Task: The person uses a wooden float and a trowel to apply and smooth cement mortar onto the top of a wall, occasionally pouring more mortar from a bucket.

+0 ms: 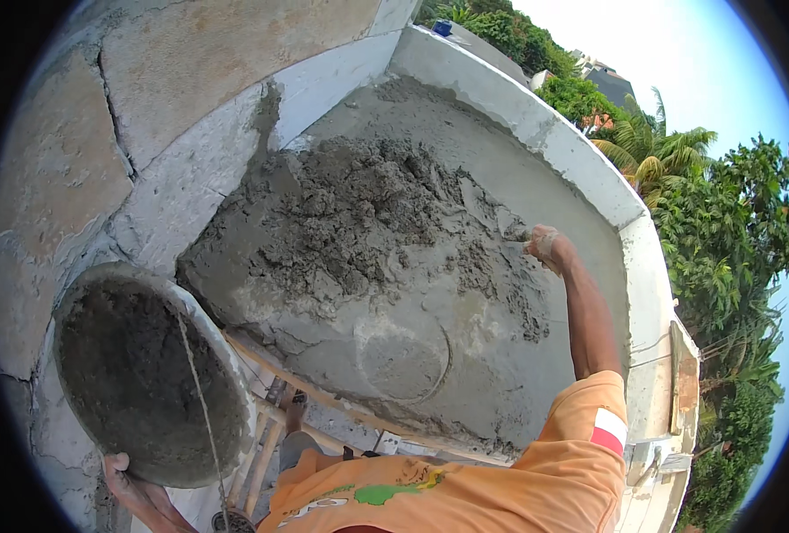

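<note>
Wet grey mortar (359, 209) lies in a rough heap over a smoother grey slab (581, 218). My right hand (547, 247) reaches out to the right side of the heap. Its fingers are closed around what looks like a trowel (512, 229), the blade down in the mortar; the handle is hidden in my grip. At lower left a round mortar-crusted bucket (137, 373) is tipped so that its dark inside shows. My left hand (137, 496) grips its lower rim, thumb on the edge. A thin rope (201, 386) hangs across its mouth.
A low pale parapet (572, 147) curves round the far and right sides. Cracked wall (83, 115) stands at left. Below the slab's wooden front edge (341, 404) are bamboo poles (266, 457) and my foot (296, 409). Trees (723, 240) rise beyond the parapet.
</note>
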Tool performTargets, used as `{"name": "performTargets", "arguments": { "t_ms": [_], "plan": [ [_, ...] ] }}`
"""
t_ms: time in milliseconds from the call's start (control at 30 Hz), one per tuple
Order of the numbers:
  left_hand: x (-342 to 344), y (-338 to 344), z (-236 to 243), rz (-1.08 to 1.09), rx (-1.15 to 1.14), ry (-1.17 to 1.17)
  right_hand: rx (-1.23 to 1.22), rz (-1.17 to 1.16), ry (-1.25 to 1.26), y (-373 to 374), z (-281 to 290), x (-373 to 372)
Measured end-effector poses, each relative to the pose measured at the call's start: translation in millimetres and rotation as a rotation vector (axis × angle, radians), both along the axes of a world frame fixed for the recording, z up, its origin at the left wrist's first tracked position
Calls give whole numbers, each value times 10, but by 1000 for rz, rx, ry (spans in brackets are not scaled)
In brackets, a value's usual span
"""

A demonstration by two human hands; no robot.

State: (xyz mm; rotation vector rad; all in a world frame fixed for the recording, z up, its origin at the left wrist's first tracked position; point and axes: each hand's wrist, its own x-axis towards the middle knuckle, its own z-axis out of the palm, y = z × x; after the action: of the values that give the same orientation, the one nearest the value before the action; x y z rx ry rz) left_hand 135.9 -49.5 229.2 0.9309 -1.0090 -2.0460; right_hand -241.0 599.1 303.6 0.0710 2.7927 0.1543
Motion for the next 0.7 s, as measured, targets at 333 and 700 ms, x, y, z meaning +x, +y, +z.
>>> {"name": "performTargets", "arguments": {
  "t_ms": [333,700],
  "plan": [
    [33,-97,-46,-27,-57,-1,162,368,106,-219,-276,-627],
    [52,-71,-137,24,-55,-73,-107,-324,-19,330,123,58]
  ]
}}
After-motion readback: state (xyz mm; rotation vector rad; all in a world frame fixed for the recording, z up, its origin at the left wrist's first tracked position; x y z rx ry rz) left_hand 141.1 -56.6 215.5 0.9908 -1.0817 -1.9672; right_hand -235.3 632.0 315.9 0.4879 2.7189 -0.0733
